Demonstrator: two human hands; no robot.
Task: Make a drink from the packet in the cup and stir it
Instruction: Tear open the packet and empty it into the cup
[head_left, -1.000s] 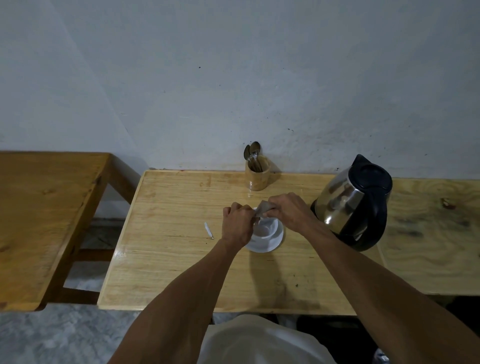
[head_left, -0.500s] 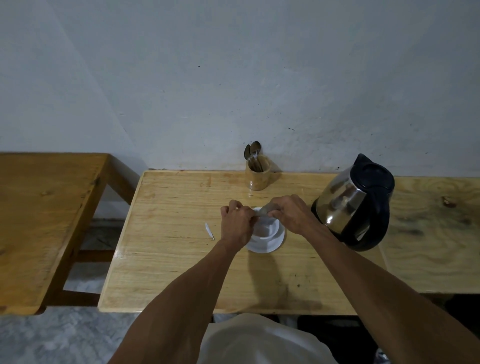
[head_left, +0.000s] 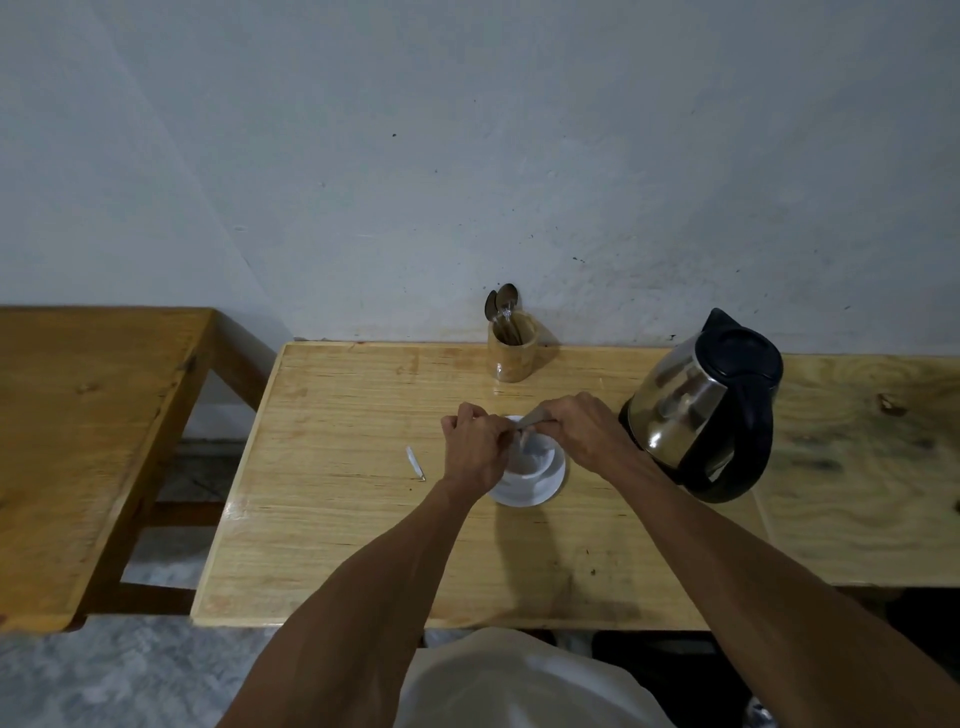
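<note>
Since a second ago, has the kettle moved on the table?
No. The kettle stands in the same spot right of the spoon holder; only the camera shifted slightly.

cup (head_left: 535, 451) white | kettle (head_left: 696, 410) silver, black | table (head_left: 332, 499) pale wood

You will find nothing to read here. The packet (head_left: 530, 420) over the cup (head_left: 535, 453) is pinched small and blurred, and any print on it cannot be made out. The kettle (head_left: 706, 405), just right of the cup, shows only bare steel and black plastic, with no brand or mark visible. The wooden spoon holder (head_left: 511, 353) behind the cup carries no label, and the torn strip (head_left: 415, 462) left of the cup is plain white as far as you can tell.
</note>
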